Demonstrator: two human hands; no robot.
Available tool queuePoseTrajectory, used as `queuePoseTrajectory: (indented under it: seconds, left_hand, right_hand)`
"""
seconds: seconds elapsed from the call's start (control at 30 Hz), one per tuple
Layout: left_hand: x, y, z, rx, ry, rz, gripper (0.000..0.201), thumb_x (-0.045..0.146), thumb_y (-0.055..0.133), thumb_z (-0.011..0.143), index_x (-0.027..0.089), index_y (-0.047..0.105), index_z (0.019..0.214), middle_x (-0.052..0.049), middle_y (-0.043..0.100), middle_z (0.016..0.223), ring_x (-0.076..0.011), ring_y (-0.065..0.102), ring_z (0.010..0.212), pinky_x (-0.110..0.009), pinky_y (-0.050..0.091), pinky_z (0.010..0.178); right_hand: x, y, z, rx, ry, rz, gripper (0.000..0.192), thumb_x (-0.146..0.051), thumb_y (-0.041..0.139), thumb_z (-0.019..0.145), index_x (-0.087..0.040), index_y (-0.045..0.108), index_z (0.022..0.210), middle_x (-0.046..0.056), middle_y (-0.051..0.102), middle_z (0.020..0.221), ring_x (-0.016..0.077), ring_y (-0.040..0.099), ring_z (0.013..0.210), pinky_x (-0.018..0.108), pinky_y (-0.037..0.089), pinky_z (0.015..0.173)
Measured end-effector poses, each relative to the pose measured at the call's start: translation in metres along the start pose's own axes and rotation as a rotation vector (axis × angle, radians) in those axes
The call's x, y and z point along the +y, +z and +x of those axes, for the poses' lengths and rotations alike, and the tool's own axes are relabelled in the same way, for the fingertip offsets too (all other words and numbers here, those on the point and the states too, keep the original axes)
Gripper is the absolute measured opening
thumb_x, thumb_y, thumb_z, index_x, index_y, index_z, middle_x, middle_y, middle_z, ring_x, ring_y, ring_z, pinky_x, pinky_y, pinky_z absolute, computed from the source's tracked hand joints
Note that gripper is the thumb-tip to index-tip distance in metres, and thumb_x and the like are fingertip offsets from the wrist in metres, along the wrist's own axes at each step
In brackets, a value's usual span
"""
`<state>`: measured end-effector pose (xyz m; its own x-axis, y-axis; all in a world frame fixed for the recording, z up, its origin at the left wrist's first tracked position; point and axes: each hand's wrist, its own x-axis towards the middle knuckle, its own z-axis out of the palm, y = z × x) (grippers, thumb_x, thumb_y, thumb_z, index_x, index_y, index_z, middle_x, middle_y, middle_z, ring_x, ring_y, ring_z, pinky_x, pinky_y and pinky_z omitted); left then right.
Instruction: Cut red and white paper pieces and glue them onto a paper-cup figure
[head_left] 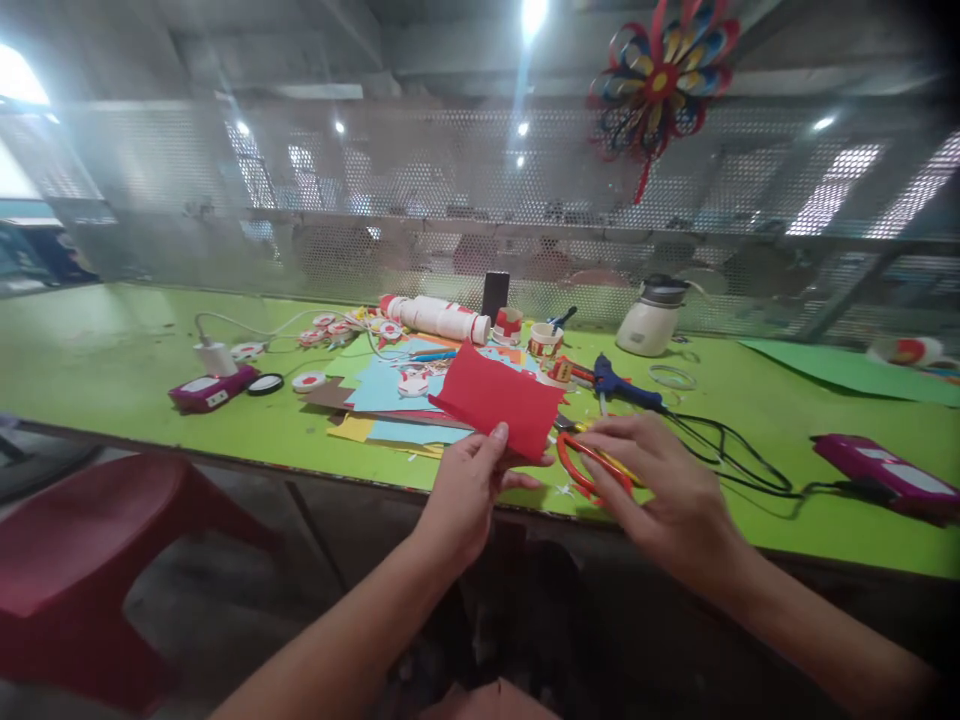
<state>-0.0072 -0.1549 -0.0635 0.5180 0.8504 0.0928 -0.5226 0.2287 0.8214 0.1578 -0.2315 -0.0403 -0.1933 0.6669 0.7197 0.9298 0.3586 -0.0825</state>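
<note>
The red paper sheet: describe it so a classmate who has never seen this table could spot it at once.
Start at the long green table and find the pile of coloured paper near its front edge. Just right of the pile, the left hand holds the red paper sheet up by its lower edge. It is the only sheet lifted off the table, and plain red.
</note>
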Motion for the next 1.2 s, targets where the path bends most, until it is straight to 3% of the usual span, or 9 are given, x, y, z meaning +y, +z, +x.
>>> queuePoseTrajectory:
  seconds: [0.07,0.23,0.37,0.53,0.67,0.9,1.03,1.2]
  left_hand:
    - [0.005,-0.001,0.008,-0.033,-0.045,0.015,0.028,0.036,0.062,0.078,0.008,0.063,0.078,-0.010,0.069,0.079,-0.0198,0.067,0.075,-0.023,0.050,0.056]
    - [0.017,-0.006,0.042,-0.079,-0.062,0.089,0.017,0.024,0.062,0.078,0.007,0.060,0.075,-0.012,0.068,0.071,-0.0206,0.068,0.071,-0.026,0.053,0.063]
    - [0.021,-0.011,0.070,-0.128,-0.057,0.123,0.009,0.016,0.059,0.079,0.008,0.059,0.078,-0.009,0.068,0.070,-0.0176,0.067,0.066,-0.029,0.055,0.067]
    - [0.023,-0.013,0.095,-0.188,-0.016,0.162,0.014,0.010,0.060,0.076,0.010,0.059,0.090,-0.009,0.069,0.083,-0.0167,0.067,0.070,-0.030,0.055,0.070]
    - [0.026,-0.013,0.111,-0.189,-0.001,0.180,0.015,0.009,0.062,0.074,0.008,0.058,0.088,-0.012,0.069,0.086,-0.0170,0.067,0.071,-0.030,0.055,0.069]
    - [0.041,-0.010,0.128,-0.057,-0.012,0.163,0.007,0.010,0.063,0.075,0.007,0.061,0.081,-0.011,0.069,0.073,-0.0151,0.066,0.063,-0.021,0.050,0.053]
    - [0.055,-0.011,0.131,-0.003,-0.008,0.106,0.006,0.012,0.063,0.076,0.007,0.063,0.073,-0.008,0.067,0.068,-0.0127,0.065,0.064,-0.018,0.047,0.053]
    - [0.069,-0.012,0.135,0.037,0.046,0.042,0.004,0.010,0.066,0.072,0.008,0.064,0.074,-0.006,0.066,0.069,-0.0109,0.063,0.064,-0.019,0.047,0.056]
  right_hand:
    - [0.023,-0.001,-0.008,-0.015,0.049,-0.050,0.017,-0.021,0.048,0.087,-0.016,0.064,0.093,0.009,0.063,0.090,0.0211,0.057,0.087,0.035,0.047,0.076]
    - [0.070,0.012,-0.015,-0.370,0.067,-0.342,0.026,-0.030,0.048,0.087,-0.013,0.068,0.084,0.013,0.064,0.081,0.0244,0.056,0.080,0.036,0.043,0.071]
    - [0.069,0.019,-0.003,-0.571,0.083,-0.405,0.020,-0.022,0.050,0.083,-0.017,0.067,0.094,0.009,0.064,0.078,0.0221,0.057,0.076,0.029,0.037,0.061]
    - [0.057,0.022,0.017,-0.677,0.202,-0.457,0.042,-0.011,0.051,0.074,-0.022,0.057,0.114,0.007,0.067,0.074,0.0211,0.060,0.063,0.026,0.026,0.050]
    - [0.060,0.025,0.026,-0.768,0.378,-0.332,0.055,-0.013,0.059,0.060,-0.021,0.056,0.114,0.008,0.069,0.081,0.0246,0.064,0.068,0.025,0.030,0.048]
    - [0.078,0.028,0.031,-0.669,0.598,-0.080,0.049,-0.015,0.054,0.062,-0.016,0.060,0.111,0.009,0.068,0.083,0.0218,0.062,0.072,0.026,0.040,0.053]
    - [0.079,0.010,0.024,-0.642,0.806,0.446,0.050,-0.018,0.053,0.063,-0.016,0.059,0.112,0.005,0.065,0.072,0.0189,0.058,0.061,0.028,0.043,0.051]
    - [0.061,-0.015,0.013,-0.323,0.735,1.107,0.038,-0.030,0.055,0.073,-0.028,0.057,0.111,0.006,0.062,0.089,0.0218,0.060,0.076,0.038,0.050,0.069]
